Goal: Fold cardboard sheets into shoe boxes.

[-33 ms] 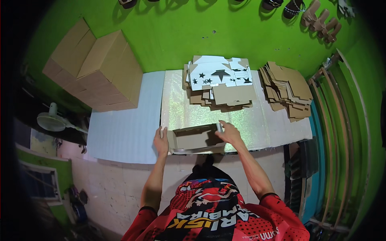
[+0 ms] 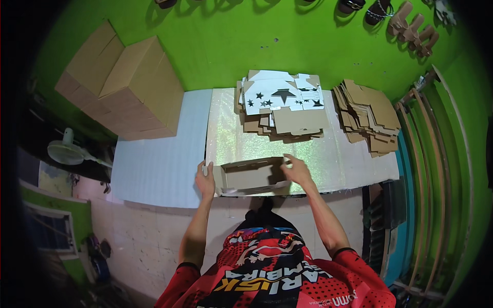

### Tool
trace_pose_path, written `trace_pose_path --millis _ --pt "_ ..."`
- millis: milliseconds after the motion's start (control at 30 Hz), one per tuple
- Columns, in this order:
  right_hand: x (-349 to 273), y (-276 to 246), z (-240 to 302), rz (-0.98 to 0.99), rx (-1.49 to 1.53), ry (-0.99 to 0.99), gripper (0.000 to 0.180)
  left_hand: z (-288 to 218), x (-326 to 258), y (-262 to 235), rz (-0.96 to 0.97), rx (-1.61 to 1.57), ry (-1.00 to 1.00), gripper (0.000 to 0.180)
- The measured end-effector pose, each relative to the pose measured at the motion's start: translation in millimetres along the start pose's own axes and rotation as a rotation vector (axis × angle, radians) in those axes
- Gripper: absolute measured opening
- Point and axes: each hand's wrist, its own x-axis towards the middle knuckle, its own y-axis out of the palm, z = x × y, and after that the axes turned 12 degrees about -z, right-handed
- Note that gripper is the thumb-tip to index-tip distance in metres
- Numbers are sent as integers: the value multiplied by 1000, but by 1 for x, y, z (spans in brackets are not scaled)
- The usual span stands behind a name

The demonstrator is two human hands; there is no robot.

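Note:
A small open cardboard box (image 2: 251, 177) sits at the near edge of the table, its brown inside facing up. My left hand (image 2: 205, 182) grips the box's left end, thumb and fingers around a raised flap there. At the right end, my right hand (image 2: 298, 172) pinches the end wall, its fingertips partly hidden behind the card. Beyond the box lies a stack of flat box blanks (image 2: 300, 120), with a white sheet printed with dark stars on top.
Another pile of brown flat cardboard (image 2: 367, 113) lies at the table's right. Large cartons (image 2: 138, 92) stand at the back left on a pale blue foam sheet (image 2: 159, 164). Sandals (image 2: 377, 13) hang on the green wall. A fan (image 2: 67, 151) is to the left, a wooden rack (image 2: 426, 179) to the right.
The pale flap that stood up at the box's right end no longer shows beside my right hand's fingers. My left hand keeps its hold on the left end.

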Motion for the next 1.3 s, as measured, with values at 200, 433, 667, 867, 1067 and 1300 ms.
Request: trace_pose_path --millis 200,433,667,867,1067,1300 --pt "-18 3 -40 -632 -180 -350 50 25 -10 4 -107 332 409 34" --pt "-7 10 -37 -152 96 -227 41 38 -17 12 165 226 358 35" --pt "12 20 -36 -171 -55 -276 42 12 -31 16 205 122 449 35" --pt "49 27 -30 -199 44 -569 49 9 -7 19 406 12 487 49" --pt "68 42 -26 -98 160 -395 40 14 9 48 304 -199 244 36" --pt "67 75 -11 -417 16 -360 36 19 7 74 138 -18 206 41"
